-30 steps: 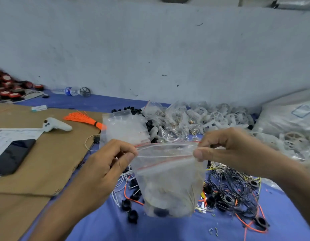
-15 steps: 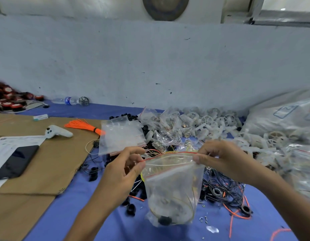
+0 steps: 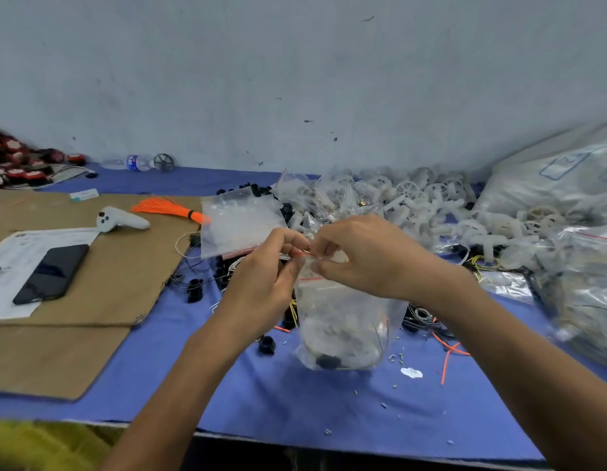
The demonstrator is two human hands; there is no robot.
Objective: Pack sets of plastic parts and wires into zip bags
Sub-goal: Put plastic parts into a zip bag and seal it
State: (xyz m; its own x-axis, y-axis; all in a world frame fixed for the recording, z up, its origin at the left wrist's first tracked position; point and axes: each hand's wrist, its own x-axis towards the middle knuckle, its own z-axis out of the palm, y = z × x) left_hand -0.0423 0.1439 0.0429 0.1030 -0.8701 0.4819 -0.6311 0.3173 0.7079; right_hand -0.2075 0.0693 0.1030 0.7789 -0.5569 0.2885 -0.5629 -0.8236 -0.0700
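Fingers (image 3: 295, 248) of both hands pinch the zip bag (image 3: 343, 321) at its red seal, centre frame above the tabletop (image 3: 295, 402); we should press evenly along the strip.

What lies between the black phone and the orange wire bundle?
In the head view, a white handheld controller lies on the brown cardboard between black phone and orange wire bundle.

Zip bag's (image 3: 343, 321) mouth behind both hands (seal unreadable); contents blurred through plastic.
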